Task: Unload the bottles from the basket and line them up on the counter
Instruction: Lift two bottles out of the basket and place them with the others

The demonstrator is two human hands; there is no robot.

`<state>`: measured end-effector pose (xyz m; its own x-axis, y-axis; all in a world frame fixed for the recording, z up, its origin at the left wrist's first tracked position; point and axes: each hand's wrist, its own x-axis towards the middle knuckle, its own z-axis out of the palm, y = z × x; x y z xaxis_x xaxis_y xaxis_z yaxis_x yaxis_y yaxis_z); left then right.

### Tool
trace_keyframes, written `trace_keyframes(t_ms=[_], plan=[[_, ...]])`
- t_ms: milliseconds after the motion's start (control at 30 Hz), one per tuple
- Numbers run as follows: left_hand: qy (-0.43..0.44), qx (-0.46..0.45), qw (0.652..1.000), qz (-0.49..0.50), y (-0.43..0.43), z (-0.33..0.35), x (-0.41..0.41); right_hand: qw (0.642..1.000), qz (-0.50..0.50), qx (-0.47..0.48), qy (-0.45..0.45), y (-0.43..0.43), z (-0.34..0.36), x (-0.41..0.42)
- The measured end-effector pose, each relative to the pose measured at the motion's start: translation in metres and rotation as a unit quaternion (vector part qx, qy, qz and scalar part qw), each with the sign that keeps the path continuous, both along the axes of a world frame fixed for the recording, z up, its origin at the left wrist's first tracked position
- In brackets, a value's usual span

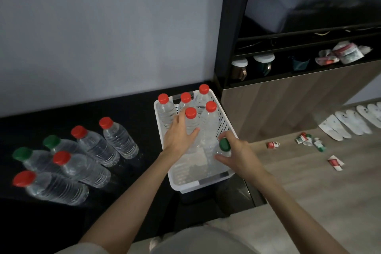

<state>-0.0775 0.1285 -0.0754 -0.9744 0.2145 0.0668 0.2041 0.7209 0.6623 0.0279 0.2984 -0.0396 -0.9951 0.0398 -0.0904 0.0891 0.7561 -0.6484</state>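
Observation:
A white perforated basket point(225, 128) stands at the right end of the black counter point(132, 109). Several clear bottles with red caps stand upright in its far half. My left hand point(178, 136) wraps around the nearest red-capped bottle point(191, 118) inside the basket. My right hand point(237, 153) grips a green-capped bottle point(224, 145) by its neck at the basket's right wall. Several bottles stand on the counter to the left, among them a red-capped one point(120, 138) nearest the basket and a green-capped one point(51, 142).
A grey wall runs behind the counter. To the right, a dark shelf unit holds cups point(239, 69) and packets point(346, 52). Scraps of packaging point(273, 145) and white slippers point(348, 122) lie on the wooden floor below.

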Motion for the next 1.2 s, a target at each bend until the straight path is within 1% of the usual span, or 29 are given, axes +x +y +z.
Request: trace_keyframes(t_ms=[133, 300, 467, 700, 767, 900, 1067, 1200], plan=[[-0.012, 0.018, 1.000, 0.000, 0.004, -0.008, -0.006, 0.997, -0.040, -0.064, 0.003, -0.011, -0.012, -0.007], [-0.040, 0.026, 0.999, -0.008, 0.005, -0.018, -0.009, 0.998, -0.037, -0.046, -0.024, -0.020, -0.021, -0.015], [-0.071, 0.100, 0.992, 0.004, 0.005, -0.020, -0.013, 0.998, -0.038, -0.040, -0.036, -0.018, -0.024, -0.020], [-0.066, 0.117, 0.991, 0.013, 0.002, -0.015, -0.009, 0.997, -0.071, -0.010, -0.024, -0.022, -0.025, -0.016], [-0.056, 0.118, 0.991, 0.014, 0.001, -0.013, -0.008, 0.997, -0.079, 0.001, -0.022, -0.023, -0.024, -0.015], [-0.030, 0.108, 0.993, 0.025, 0.000, -0.007, -0.003, 0.995, -0.096, -0.006, -0.018, -0.024, -0.024, -0.014], [0.032, 0.104, 0.994, 0.027, -0.005, 0.023, 0.000, 0.991, -0.126, 0.007, 0.034, -0.029, -0.023, -0.010], [0.064, 0.120, 0.988, 0.072, -0.014, 0.060, 0.002, 0.988, -0.124, 0.030, 0.085, -0.033, -0.008, -0.014]])
